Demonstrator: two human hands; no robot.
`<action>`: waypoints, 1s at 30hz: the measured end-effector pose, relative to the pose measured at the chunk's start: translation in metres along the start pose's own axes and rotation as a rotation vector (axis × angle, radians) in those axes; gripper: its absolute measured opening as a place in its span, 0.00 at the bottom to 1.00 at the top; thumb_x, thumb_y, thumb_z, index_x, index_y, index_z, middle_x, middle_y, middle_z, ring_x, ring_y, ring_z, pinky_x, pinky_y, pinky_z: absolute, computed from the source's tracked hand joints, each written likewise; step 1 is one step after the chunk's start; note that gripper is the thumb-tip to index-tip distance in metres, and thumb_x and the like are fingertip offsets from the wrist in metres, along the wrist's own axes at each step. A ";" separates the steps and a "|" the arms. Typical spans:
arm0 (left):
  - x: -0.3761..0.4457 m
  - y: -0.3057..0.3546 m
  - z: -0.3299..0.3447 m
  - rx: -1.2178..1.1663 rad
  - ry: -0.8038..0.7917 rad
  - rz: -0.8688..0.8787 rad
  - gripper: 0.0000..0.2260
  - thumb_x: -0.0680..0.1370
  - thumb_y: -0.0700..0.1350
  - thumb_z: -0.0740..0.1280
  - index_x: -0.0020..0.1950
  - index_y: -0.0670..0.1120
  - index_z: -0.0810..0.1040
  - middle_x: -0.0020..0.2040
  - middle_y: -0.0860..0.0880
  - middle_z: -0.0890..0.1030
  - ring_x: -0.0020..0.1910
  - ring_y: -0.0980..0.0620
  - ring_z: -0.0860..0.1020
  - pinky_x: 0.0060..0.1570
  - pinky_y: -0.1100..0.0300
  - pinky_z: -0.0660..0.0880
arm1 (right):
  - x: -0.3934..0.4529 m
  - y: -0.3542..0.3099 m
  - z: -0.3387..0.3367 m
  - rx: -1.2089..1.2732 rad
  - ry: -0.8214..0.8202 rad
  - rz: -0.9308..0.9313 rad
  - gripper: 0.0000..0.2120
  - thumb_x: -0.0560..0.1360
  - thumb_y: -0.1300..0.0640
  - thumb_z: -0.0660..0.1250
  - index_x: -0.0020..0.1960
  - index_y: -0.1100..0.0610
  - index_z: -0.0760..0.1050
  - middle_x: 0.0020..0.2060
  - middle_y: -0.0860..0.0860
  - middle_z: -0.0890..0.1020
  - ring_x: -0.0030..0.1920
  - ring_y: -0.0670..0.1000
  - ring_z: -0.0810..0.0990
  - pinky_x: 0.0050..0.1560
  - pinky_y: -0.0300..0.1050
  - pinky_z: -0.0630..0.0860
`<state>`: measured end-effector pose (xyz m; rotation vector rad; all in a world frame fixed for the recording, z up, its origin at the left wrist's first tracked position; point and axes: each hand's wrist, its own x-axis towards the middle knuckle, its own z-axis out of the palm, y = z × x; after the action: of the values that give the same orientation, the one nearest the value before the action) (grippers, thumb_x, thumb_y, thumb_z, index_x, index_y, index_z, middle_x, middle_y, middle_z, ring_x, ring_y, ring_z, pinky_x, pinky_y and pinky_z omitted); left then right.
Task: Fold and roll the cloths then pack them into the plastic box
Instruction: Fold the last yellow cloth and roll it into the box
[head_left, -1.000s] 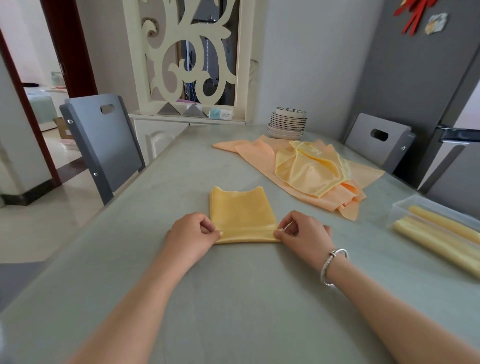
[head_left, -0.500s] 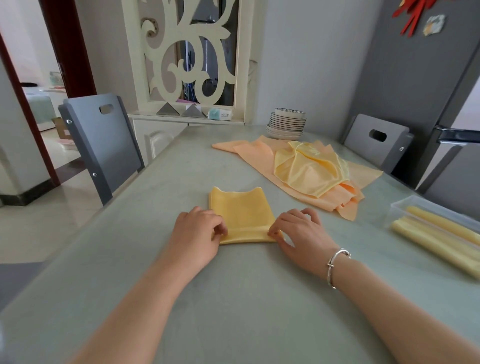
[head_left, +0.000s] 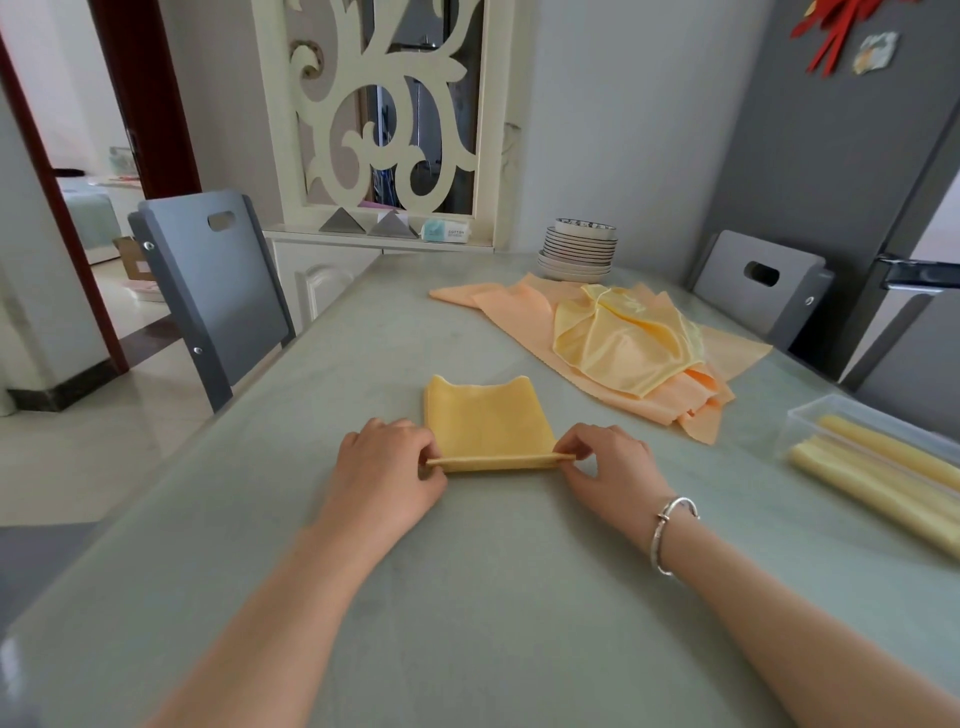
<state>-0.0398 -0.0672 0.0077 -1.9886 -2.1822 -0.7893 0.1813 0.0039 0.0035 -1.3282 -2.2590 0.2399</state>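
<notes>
Grey slab-backed chair (head_left: 208, 291), left of the pale green table (head_left: 467, 597). Left hand (head_left: 387, 473): fingers curled, pinching the left end of the near rolled edge of the folded yellow satin cloth (head_left: 485, 423), which lies flat at table centre. Right hand (head_left: 608, 470): pinching the roll's right end; silver bangle (head_left: 670, 530) on wrist. Heap of unfolded peach and yellow cloths (head_left: 618, 343) beyond, before stacked plates (head_left: 576, 249). Clear plastic box (head_left: 810, 421) at far right, holding rolled yellow cloths (head_left: 878, 467).
</notes>
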 end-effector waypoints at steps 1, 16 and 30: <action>0.000 -0.001 0.000 -0.037 -0.004 -0.039 0.01 0.74 0.49 0.66 0.43 0.54 0.77 0.47 0.56 0.79 0.51 0.50 0.73 0.49 0.57 0.66 | 0.000 0.001 -0.001 0.085 0.006 0.033 0.05 0.74 0.57 0.65 0.44 0.46 0.74 0.40 0.42 0.78 0.50 0.48 0.75 0.59 0.47 0.68; 0.004 -0.001 0.015 -0.130 0.014 -0.230 0.11 0.74 0.53 0.68 0.44 0.50 0.69 0.45 0.52 0.77 0.49 0.48 0.75 0.50 0.53 0.70 | 0.005 -0.001 0.005 -0.148 0.041 -0.023 0.06 0.76 0.52 0.63 0.51 0.48 0.67 0.44 0.44 0.72 0.51 0.49 0.68 0.51 0.43 0.60; 0.001 0.007 0.010 -0.082 0.037 -0.004 0.07 0.72 0.44 0.66 0.47 0.54 0.79 0.45 0.58 0.75 0.50 0.54 0.74 0.52 0.59 0.64 | -0.001 0.004 0.004 -0.135 -0.030 -0.154 0.13 0.76 0.56 0.60 0.58 0.47 0.75 0.54 0.42 0.75 0.58 0.46 0.71 0.62 0.40 0.60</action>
<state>-0.0300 -0.0616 0.0015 -1.9900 -2.1681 -0.9233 0.1827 0.0057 -0.0020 -1.2148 -2.4258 0.0550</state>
